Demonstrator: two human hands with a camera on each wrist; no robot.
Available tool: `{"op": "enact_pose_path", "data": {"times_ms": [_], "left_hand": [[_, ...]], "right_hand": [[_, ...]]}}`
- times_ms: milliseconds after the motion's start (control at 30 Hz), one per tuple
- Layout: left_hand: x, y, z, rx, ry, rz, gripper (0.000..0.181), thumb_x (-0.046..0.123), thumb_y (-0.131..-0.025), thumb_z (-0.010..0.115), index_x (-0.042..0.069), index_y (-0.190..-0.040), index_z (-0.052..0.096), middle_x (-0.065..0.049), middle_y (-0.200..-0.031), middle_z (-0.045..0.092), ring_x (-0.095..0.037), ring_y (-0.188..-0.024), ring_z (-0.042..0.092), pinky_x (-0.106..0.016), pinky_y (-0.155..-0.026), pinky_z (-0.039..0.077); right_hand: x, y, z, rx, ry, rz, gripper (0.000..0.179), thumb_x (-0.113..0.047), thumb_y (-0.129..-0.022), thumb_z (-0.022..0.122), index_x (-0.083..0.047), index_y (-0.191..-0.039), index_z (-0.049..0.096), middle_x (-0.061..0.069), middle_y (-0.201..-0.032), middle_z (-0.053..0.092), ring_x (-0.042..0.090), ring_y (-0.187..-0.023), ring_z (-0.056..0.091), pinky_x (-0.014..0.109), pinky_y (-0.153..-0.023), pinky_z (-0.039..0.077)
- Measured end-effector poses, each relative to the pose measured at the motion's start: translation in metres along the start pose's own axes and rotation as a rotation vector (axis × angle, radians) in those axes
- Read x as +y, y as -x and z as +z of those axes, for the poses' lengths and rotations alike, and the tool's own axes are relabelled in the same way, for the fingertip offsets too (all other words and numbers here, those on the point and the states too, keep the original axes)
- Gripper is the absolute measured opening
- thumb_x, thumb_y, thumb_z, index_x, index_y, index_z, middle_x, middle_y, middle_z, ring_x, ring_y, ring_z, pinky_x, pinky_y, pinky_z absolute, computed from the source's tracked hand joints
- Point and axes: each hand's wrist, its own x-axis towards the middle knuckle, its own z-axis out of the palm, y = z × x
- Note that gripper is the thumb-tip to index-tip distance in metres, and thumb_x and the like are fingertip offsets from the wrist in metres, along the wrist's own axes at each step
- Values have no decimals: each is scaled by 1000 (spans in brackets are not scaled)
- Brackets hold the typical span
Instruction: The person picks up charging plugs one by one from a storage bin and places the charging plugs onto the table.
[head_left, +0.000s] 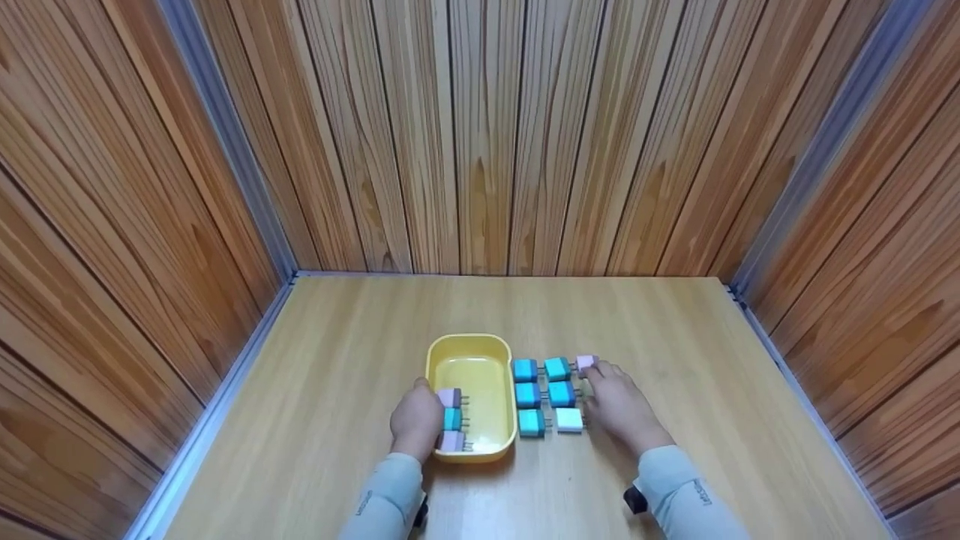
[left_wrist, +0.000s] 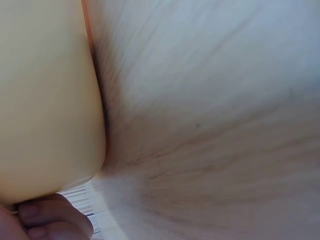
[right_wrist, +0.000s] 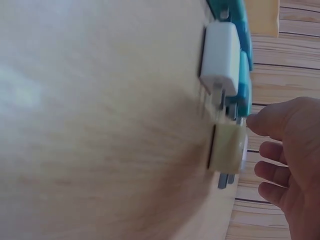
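Observation:
My left hand (head_left: 418, 420) grips the left wall of a yellow plastic box (head_left: 474, 375); in the left wrist view its fingers (left_wrist: 55, 216) curl at the box's side. Inside, along that wall, lie a lilac plug adapter (head_left: 449, 398), a teal one (head_left: 452, 418) and another lilac one (head_left: 452, 441). My right hand (head_left: 621, 405) reaches to a lilac plug adapter (head_left: 586, 363) at the far end of the right column, fingertips at its near side. Its thumb and fingers appear apart in the right wrist view, next to a cream plug adapter (right_wrist: 227, 148).
Several teal plug adapters (head_left: 529, 395) stand in rows just right of the box, with a white one (head_left: 569, 420) nearest me. The right hand hides part of the outer column. Wood-panelled walls (head_left: 480, 150) enclose the wooden table (head_left: 337, 337) on three sides.

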Motion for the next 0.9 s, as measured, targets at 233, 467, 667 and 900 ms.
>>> {"op": "enact_pose_path", "data": {"times_ms": [233,467,667,900], "left_hand": [[1,-4,-6,19,-4,22,52,37,-112,22,7,-141,54,-8,-99,65,-24,-86,63,-42,-77,52],[5,-8,-4,53,-88,93,48,30,-111,27,3,-143,51,-10,-100,66,-25,-86,63,-46,-81,54],[5,-7,-1,36,-49,81,49,31,-111,27,5,-147,49,-9,-105,66,-24,-89,63,-45,-82,54],[5,-4,-2,26,-29,55,47,29,-111,29,8,-151,44,-9,-118,65,-24,-97,63,-46,-88,54]], "right_hand": [[-28,-5,-5,43,38,-92,58,-24,-99,68,-8,-152,48,15,-158,43,36,-148,37,55,-116,35],[-60,-7,-9,96,53,-166,57,-25,-96,72,-11,-148,53,10,-148,52,29,-139,48,49,-113,42],[-81,-10,-9,109,37,-219,53,-25,-98,69,-12,-147,55,7,-144,55,24,-135,52,44,-112,44],[-104,-13,-5,106,43,-301,51,-26,-99,68,-12,-146,55,6,-142,56,23,-133,53,45,-110,45]]}}
